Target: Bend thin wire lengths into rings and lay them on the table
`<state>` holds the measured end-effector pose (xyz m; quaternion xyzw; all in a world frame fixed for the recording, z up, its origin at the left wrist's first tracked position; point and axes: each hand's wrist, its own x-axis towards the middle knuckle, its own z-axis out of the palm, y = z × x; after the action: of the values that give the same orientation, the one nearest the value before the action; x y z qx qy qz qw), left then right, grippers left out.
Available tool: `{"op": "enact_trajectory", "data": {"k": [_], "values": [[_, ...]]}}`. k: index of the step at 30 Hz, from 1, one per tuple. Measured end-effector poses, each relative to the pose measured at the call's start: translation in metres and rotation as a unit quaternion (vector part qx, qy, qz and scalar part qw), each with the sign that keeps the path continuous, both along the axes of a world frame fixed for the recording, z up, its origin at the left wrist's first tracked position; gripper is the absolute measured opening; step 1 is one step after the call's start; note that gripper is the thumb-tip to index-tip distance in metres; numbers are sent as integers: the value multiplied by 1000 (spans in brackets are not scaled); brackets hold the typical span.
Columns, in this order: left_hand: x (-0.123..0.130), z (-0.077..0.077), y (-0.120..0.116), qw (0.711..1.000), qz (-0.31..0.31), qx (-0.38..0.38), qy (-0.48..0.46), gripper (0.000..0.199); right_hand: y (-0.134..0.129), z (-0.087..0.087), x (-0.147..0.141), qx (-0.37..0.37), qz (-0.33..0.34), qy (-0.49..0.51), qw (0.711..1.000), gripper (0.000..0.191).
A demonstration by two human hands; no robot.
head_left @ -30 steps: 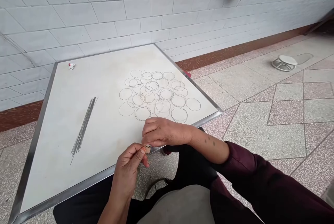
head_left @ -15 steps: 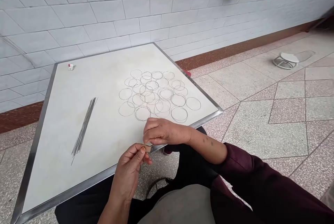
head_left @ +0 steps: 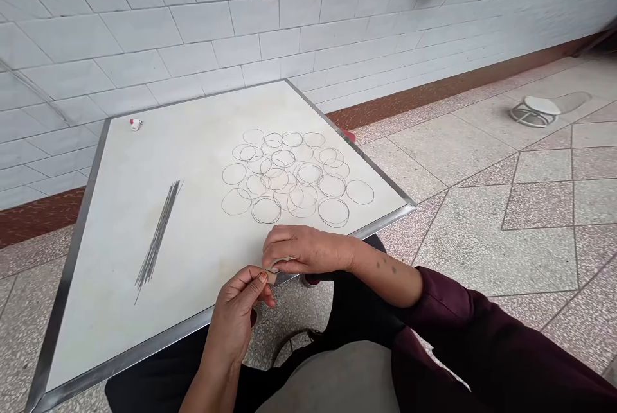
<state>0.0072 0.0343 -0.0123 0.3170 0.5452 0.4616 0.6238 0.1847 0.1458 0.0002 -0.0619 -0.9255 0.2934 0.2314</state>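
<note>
At the table's near edge, my left hand (head_left: pixel 241 300) pinches a small tan piece (head_left: pixel 271 277) between thumb and forefinger. My right hand (head_left: pixel 301 249) meets it from the right, its fingers bent together around a thin wire whose curve shows faintly at the fingertips. Beyond my hands, several thin wire rings (head_left: pixel 267 210) lie overlapping on the white table (head_left: pixel 193 233). A narrow bundle of straight wires (head_left: pixel 158 236) rests on the left part of the tabletop.
A small white and red object (head_left: pixel 135 124) sits at the table's far left corner. The metal table rim (head_left: pixel 159 340) runs just under my hands. White tiled wall (head_left: pixel 193 21) stands behind. A low white stool (head_left: pixel 537 110) is on the floor at the right.
My right hand has lowered slightly, with its fingers now curled lower over the tan piece. The wire's curve shows more at its fingertips. The whole view has shifted a little.
</note>
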Motion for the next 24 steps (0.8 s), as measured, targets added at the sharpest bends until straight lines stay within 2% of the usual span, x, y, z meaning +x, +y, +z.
{"op": "enact_trajectory", "data": {"k": [9, 12, 15, 18, 22, 24], "values": [[-1, 6, -1, 1000, -19, 9, 13, 27, -1, 11, -1, -29, 11, -16, 999, 12], [-5, 2, 0, 999, -36, 19, 34, 26, -1, 12, -2, -2, 23, -30, 999, 14], [-9, -4, 2, 997, -40, 31, 58, 26, -1, 6, -6, 47, 15, -36, 998, 14], [-10, -6, 3, 998, -24, 21, 49, 28, 0, -3, -9, 53, -22, -33, 998, 15], [-7, -2, 4, 999, 19, 28, -9, 26, -1, -12, -10, 5, -77, -9, 997, 12], [-6, -1, 4, 998, 49, 35, -25, 34, -2, -15, -11, -14, -90, 1, 996, 11]]}}
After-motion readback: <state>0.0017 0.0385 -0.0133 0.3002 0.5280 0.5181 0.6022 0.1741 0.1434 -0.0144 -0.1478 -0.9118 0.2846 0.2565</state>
